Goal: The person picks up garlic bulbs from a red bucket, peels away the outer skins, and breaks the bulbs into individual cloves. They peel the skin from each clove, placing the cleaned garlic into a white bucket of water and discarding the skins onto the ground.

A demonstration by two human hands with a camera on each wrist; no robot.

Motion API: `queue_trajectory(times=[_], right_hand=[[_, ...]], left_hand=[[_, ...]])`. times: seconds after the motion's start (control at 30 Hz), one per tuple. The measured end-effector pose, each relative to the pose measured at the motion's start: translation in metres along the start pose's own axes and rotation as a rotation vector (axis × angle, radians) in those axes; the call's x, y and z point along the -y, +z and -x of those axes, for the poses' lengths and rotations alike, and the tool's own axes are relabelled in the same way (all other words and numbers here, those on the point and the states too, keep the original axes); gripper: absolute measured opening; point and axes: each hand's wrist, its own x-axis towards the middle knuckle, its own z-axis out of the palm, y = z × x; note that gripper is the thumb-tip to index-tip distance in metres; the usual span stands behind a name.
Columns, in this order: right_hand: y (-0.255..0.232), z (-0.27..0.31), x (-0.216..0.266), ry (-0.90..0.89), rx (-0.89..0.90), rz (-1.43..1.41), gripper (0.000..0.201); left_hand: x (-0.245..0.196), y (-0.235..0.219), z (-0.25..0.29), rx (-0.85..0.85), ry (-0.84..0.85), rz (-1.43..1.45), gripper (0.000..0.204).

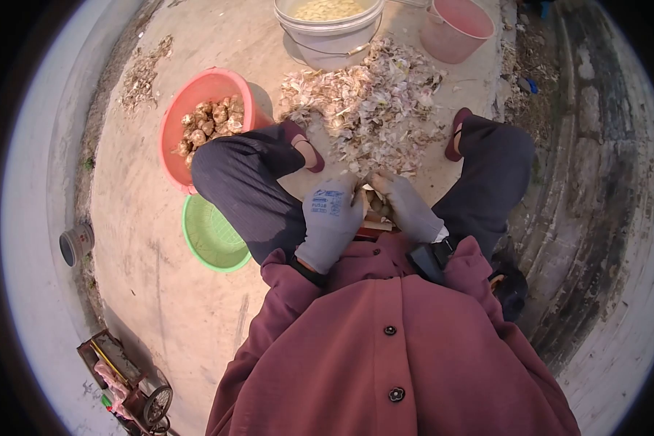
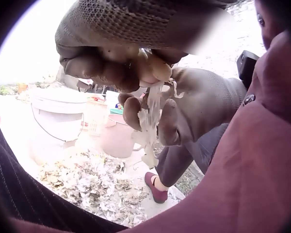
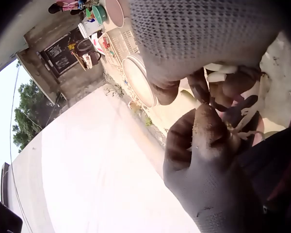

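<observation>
Both hands wear grey gloves and meet in front of the lap. My left hand [image 1: 329, 218] [image 2: 121, 34] [image 3: 208, 170] grips garlic cloves [image 2: 157, 70] in its curled fingers. A pale strip of garlic skin [image 2: 153, 116] hangs below them, between the thumb and a finger of my right hand [image 1: 408, 207] [image 2: 201, 102] [image 3: 199, 39]. In the right wrist view, pale cloves [image 3: 218, 74] show in the right hand's curled fingers, close to the left fingertips. The fingers hide part of the garlic.
Loose garlic skins [image 1: 374, 102] cover the ground between the feet. Beyond them stand a white bucket [image 1: 327, 36] of pale cloves and a pink bucket [image 1: 450, 33]. At the left are a red basin [image 1: 168, 142] of garlic bulbs and a green basin [image 1: 214, 236].
</observation>
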Motion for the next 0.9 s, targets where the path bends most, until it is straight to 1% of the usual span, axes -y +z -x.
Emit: queue_trajectory(times=[0.07, 0.17, 0.27, 0.33, 0.37, 0.4, 0.43, 0.47, 0.53, 0.57, 0.63, 0.7, 0.73, 0.77, 0.83, 0.87, 0.9], right_hand=[[-0.003, 0.009, 0.009, -0.008, 0.056, 0.185, 0.031], [-0.006, 0.002, -0.008, -0.023, 0.104, 0.114, 0.029], [-0.006, 0.006, -0.003, -0.023, 0.153, 0.048, 0.029], [-0.003, 0.010, 0.005, -0.040, 0.162, 0.087, 0.030], [-0.003, 0.011, 0.007, -0.057, 0.169, 0.127, 0.031], [-0.004, 0.011, 0.005, -0.054, 0.169, 0.127, 0.031], [-0.005, 0.011, 0.000, -0.100, 0.194, 0.104, 0.032], [-0.006, 0.009, -0.004, -0.146, 0.224, 0.082, 0.033], [-0.002, 0.007, -0.011, -0.170, 0.218, 0.071, 0.033], [-0.002, 0.008, -0.012, -0.192, 0.204, 0.054, 0.034], [0.003, 0.010, -0.013, -0.141, 0.190, -0.031, 0.035], [0.007, 0.008, -0.020, -0.056, 0.170, -0.192, 0.033], [0.005, 0.009, -0.016, -0.076, 0.205, -0.154, 0.031], [0.007, 0.009, -0.018, -0.229, 0.167, -0.104, 0.029], [0.004, 0.004, -0.021, -0.040, 0.193, -0.261, 0.030], [0.000, -0.003, -0.015, -0.035, 0.177, -0.244, 0.030], [-0.001, -0.007, -0.013, 0.000, 0.172, -0.278, 0.033]], left_hand=[[0.001, 0.000, -0.001, 0.004, 0.011, -0.019, 0.011], [0.001, -0.001, -0.003, 0.009, 0.041, -0.032, 0.012], [-0.001, -0.006, -0.006, 0.025, 0.084, -0.013, 0.012], [0.000, -0.010, -0.007, 0.107, 0.134, 0.008, 0.015], [0.002, -0.011, -0.009, 0.109, 0.133, 0.008, 0.015], [0.004, -0.012, -0.011, 0.155, 0.125, 0.063, 0.016], [0.005, -0.015, -0.011, 0.198, 0.115, 0.117, 0.018], [0.005, -0.018, -0.010, 0.192, 0.109, 0.117, 0.018], [0.001, -0.026, -0.014, 0.361, -0.163, 0.386, 0.020], [0.005, -0.023, -0.015, 0.306, -0.051, 0.283, 0.019], [0.016, -0.011, -0.009, 0.269, -0.063, 0.299, 0.019], [0.013, -0.010, -0.008, 0.120, 0.006, 0.234, 0.017], [0.023, -0.001, -0.005, 0.210, -0.086, 0.306, 0.018], [0.027, 0.003, -0.007, 0.272, -0.095, 0.284, 0.018], [0.023, 0.000, -0.014, 0.216, -0.023, 0.253, 0.017], [0.024, 0.006, -0.023, 0.214, -0.020, 0.277, 0.017], [0.027, 0.009, -0.027, 0.210, -0.064, 0.277, 0.017]])
